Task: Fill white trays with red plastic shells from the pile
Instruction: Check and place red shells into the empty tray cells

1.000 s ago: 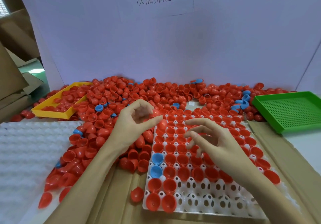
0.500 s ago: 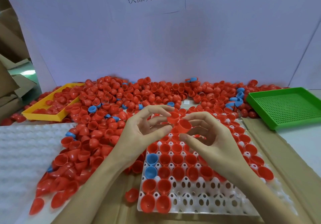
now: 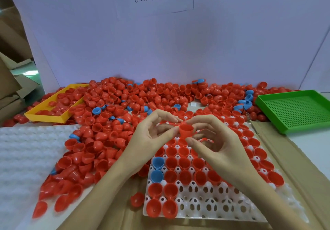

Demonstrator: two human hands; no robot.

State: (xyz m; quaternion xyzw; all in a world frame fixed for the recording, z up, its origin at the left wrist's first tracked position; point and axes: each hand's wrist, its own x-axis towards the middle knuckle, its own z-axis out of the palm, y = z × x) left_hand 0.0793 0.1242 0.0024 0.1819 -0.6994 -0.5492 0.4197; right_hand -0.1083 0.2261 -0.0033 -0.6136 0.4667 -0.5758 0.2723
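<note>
Both hands meet above the far half of the white plastic tray with round pockets [image 3: 223,210]. The right hand [image 3: 219,151] pinches a small red plastic cup-shaped shell [image 3: 186,130] between thumb and fingertips, mouth up, probably so it will drop into a pocket the same way as those already seated. The left hand [image 3: 151,138] has its thumb and forefinger curled in against that shell's left side; whether this grip clamps the same shell or a second red piece just behind it is hard to make out. Most pockets hold red shells, two hold blue plastic shells [image 3: 157,169], and the near rows stand open, so filling looks well along. The loose pile of red shells [image 3: 110,119] lies left and behind, spilling into a yellow plastic tray [image 3: 44,117]. The hands hide several tray pockets.
</note>
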